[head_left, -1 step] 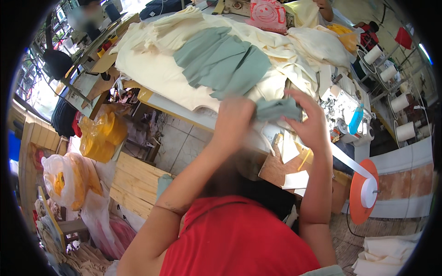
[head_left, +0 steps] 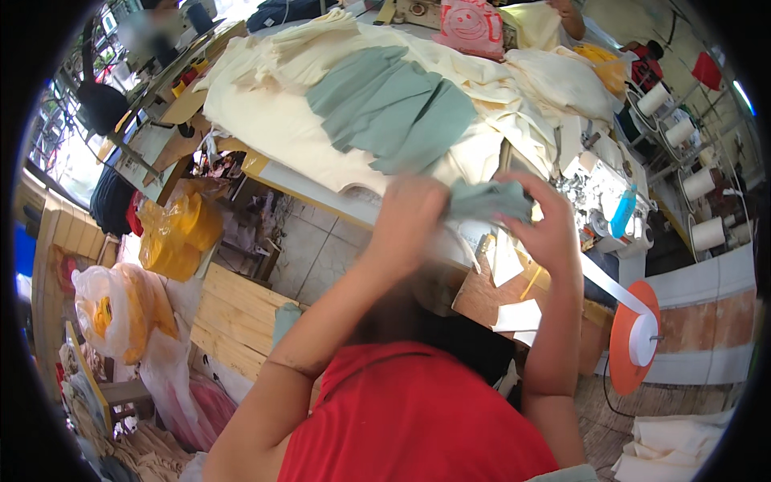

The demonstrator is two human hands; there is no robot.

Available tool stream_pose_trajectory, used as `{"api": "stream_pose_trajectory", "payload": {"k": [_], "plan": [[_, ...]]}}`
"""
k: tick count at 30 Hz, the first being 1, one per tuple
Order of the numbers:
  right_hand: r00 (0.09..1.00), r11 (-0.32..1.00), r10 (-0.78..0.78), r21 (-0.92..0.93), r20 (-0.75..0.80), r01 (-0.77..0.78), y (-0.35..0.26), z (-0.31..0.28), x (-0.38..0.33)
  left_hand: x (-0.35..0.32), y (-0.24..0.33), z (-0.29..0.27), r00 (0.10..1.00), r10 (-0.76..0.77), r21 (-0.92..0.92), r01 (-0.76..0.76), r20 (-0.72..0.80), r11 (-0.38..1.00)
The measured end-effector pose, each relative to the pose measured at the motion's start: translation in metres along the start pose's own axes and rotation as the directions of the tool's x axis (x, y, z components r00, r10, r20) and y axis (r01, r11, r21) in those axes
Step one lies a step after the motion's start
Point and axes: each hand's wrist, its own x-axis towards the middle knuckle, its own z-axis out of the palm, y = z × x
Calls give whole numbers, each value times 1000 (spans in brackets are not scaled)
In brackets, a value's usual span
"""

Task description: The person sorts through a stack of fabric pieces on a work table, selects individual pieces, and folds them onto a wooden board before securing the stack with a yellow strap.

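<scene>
A small grey-green fabric piece (head_left: 488,201), bunched and creased, is held up between my two hands at the table's near edge. My left hand (head_left: 411,210) is closed on its left end and smeared by motion. At the right end, my right hand (head_left: 552,225) pinches the cloth between thumb and fingers. Just beyond, a fanned stack of grey-green fabric pieces (head_left: 393,108) lies on a spread of cream fabric (head_left: 257,120) covering the table.
Right of my hands stands a sewing machine (head_left: 598,205) with a blue bottle (head_left: 622,210) beside it. White tape runs from an orange reel (head_left: 622,353). Thread cones (head_left: 707,233) stand at far right. Left are a wooden bench (head_left: 233,317) and plastic bags (head_left: 120,313).
My right hand and the cloth's right end have shifted slightly down and to the right. Both hands keep their hold; the stack on the table looks the same.
</scene>
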Motion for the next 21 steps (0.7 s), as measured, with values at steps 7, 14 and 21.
{"api": "stream_pose_trajectory", "payload": {"k": [7, 14, 21], "plan": [[949, 883, 222, 366, 224, -293, -29, 20, -45, -66, 34, -88, 776, -287, -619, 625, 562, 476], [758, 804, 109, 392, 643, -448, -70, 135, -73, -213, 26, -123, 505, -420, -621, 756, 754, -207], [372, 721, 268, 71, 889, -689, -78, 284, -82, -359, 19, -152, 41, -629, -514, 620, 776, -593]]}}
